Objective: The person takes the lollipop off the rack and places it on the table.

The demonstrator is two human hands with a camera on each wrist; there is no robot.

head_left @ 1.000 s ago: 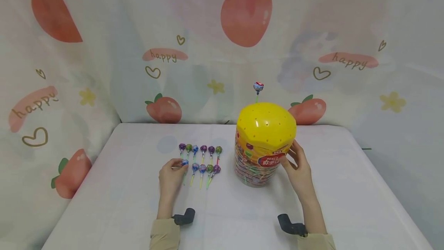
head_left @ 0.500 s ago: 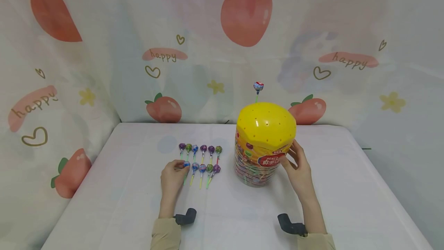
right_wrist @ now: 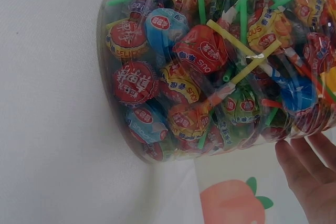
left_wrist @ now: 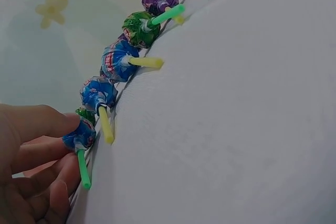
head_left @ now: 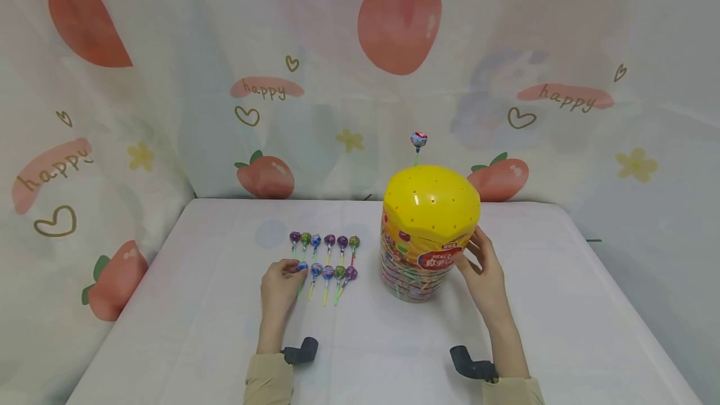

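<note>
My left hand (head_left: 278,286) pinches the wrapped head of a blue lollipop (left_wrist: 80,134) between thumb and fingers, its green stick pointing down the table. This lollipop sits at the left end of the front row, beside another blue lollipop (head_left: 316,270). My right hand (head_left: 485,272) holds the right side of a big clear jar (head_left: 413,283), thumb on the front and fingers round the far side. The jar is full of lollipops and has a yellow lid (head_left: 432,199) with small holes. One blue-and-red lollipop (head_left: 419,140) stands upright at the lid's back.
Behind the front row lies a second row with purple lollipops (head_left: 330,240) and green ones (head_left: 354,242), heads away from me. A white cloth covers the table (head_left: 371,355). A printed fabric backdrop (head_left: 315,17) rises behind its far edge.
My left hand has shifted slightly to the right with the blue lollipop, closer to its neighbour, and then stayed still. The right hand and jar have not moved.
</note>
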